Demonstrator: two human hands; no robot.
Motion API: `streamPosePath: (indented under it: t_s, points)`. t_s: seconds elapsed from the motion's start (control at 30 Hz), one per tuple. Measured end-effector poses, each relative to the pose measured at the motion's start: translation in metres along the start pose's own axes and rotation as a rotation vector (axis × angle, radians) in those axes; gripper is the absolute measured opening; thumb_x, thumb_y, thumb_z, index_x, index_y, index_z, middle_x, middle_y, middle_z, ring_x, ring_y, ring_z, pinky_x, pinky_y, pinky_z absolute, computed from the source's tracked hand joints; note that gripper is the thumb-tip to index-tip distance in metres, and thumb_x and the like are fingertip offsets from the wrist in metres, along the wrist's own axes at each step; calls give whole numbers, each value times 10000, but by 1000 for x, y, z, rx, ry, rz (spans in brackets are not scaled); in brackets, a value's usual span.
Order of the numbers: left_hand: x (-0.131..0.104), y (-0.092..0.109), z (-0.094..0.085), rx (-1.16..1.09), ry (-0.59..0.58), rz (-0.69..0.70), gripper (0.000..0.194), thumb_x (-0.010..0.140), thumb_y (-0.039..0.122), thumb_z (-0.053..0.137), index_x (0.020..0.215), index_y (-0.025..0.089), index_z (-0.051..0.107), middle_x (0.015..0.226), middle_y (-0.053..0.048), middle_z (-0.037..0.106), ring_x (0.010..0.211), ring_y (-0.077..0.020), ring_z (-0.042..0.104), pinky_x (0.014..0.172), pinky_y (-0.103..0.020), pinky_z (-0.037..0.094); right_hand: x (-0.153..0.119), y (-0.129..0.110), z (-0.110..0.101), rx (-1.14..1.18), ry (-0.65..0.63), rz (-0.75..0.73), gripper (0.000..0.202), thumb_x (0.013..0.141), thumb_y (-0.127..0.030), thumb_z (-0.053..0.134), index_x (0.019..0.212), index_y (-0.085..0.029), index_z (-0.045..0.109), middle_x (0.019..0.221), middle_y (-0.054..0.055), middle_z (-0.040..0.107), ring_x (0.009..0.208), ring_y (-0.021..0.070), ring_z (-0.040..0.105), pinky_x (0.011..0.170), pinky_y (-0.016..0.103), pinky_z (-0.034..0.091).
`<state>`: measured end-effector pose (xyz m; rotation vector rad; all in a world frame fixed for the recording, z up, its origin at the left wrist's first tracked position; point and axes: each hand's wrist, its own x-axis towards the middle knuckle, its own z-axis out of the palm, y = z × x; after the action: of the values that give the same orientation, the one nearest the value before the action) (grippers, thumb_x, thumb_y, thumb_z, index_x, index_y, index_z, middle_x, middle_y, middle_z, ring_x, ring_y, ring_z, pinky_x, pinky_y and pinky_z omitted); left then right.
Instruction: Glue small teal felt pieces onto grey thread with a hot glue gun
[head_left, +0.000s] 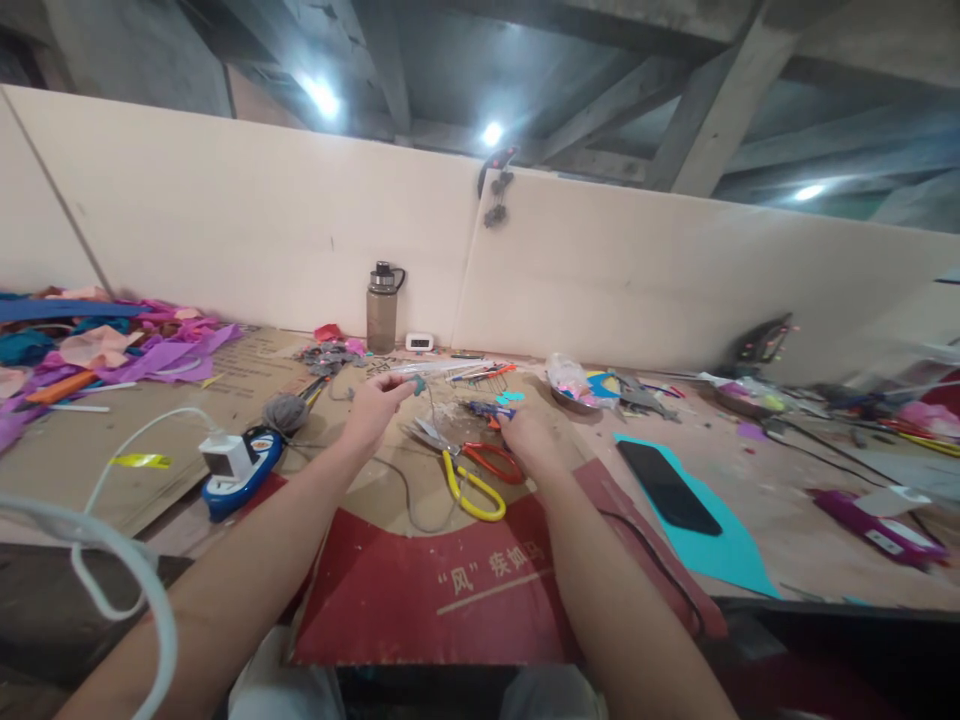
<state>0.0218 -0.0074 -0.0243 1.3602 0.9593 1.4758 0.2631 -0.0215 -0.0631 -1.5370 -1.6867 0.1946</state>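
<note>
My left hand is closed in a pinch on a small grey-green piece, from which a thin grey cord hangs. My right hand is wrapped round a blue glue gun, whose nozzle points left. Between the hands, scissors with one yellow and one red handle lie on the cardboard, blades toward the left hand. Small turquoise pieces are just beyond the glue gun. A ball of grey yarn sits left of my left forearm.
A bottle and small white clock stand by the back panel. Coloured fabric scraps are heaped at left, near a blue power strip. At right are a black phone on turquoise sheet and a purple power strip.
</note>
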Motion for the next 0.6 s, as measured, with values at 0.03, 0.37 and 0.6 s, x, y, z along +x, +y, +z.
streamPosePath:
  t_s: [0.03,0.37,0.6]
  points:
    - [-1,1,0,41,-4,36,217,636,331,720,730,143,666,609,22,553,517,-67,403,489,-211,297,-1,-9,0,1,65,21,134,793,-312,514,735,-194,537,764,138,618,868,263,592,757,395,442]
    - [-5,-3,4,264,-59,199,214,688,350,669,750,151,620,612,19,571,532,-96,498,516,-219,391,0,-88,42,668,-75,126,318,698,-355,600,945,-218,454,760,-34,562,592,108,551,548,261,487]
    - [-8,-6,10,113,-131,70,286,662,349,709,735,162,505,602,15,593,580,-152,636,580,-261,486,-2,-89,39,732,-25,110,163,758,-369,505,779,-207,500,674,-45,512,492,82,439,442,213,380]
